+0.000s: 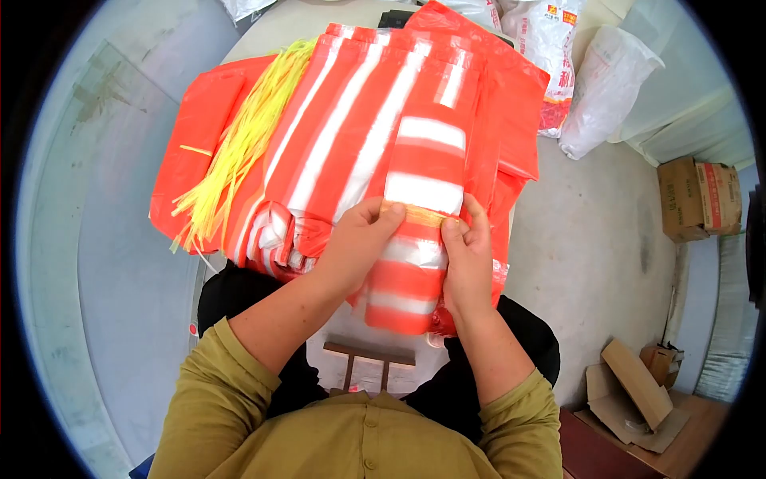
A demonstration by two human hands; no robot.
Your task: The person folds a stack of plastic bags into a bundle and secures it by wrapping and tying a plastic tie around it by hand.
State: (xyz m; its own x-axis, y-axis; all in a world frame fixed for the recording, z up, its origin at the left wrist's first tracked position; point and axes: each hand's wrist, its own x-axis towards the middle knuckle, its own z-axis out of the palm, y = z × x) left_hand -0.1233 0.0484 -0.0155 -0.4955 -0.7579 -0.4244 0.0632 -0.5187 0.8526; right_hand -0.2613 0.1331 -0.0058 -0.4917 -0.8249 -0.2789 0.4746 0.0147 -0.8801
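Observation:
A folded bundle of red-and-white striped plastic (427, 172) lies lengthwise before me, its near end over the table edge. A yellow strip (423, 214) crosses the bundle between my hands. On its left side, my left hand (363, 239) pinches the bundle at the strip with thumb and fingers. My right hand (467, 255) grips the opposite side, its thumb at the strip's right end. Beneath lies a wide stack of striped plastic (335, 120), rolled or bunched at its near edge. Many loose yellow strips (247, 132) rest on the stack's left side.
Plain red plastic sheets (191, 152) spread under the stack, on a pale table (291, 28). White printed sacks (542, 48) and a translucent bag (610, 88) stand beyond. Cardboard boxes (682, 203) sit at the right, and an opened carton (626, 399) lies at lower right.

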